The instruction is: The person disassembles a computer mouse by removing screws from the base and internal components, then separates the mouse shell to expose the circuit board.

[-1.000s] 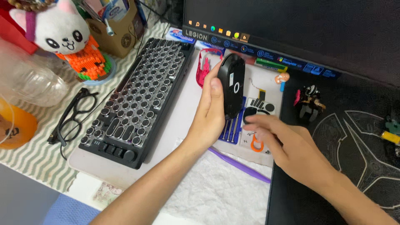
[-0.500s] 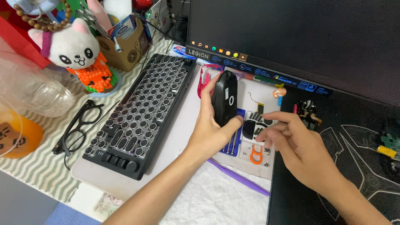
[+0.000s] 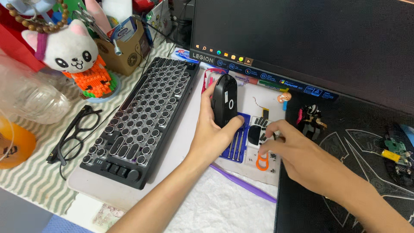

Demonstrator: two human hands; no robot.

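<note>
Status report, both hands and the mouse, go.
Left hand grips black mouse, tipped up on edge. Right hand down over small parts beside blue screwdriver tray. Keyboard apart at left.

The surface (image 3: 39, 190) wore a cloth of grey-and-white zigzag stripes on its left; a white towel (image 3: 220, 211) lay at the near edge; a dark patterned mat (image 3: 366, 142) covered the right; a large dark monitor (image 3: 310, 39) closed off the back; the light was even.
</note>
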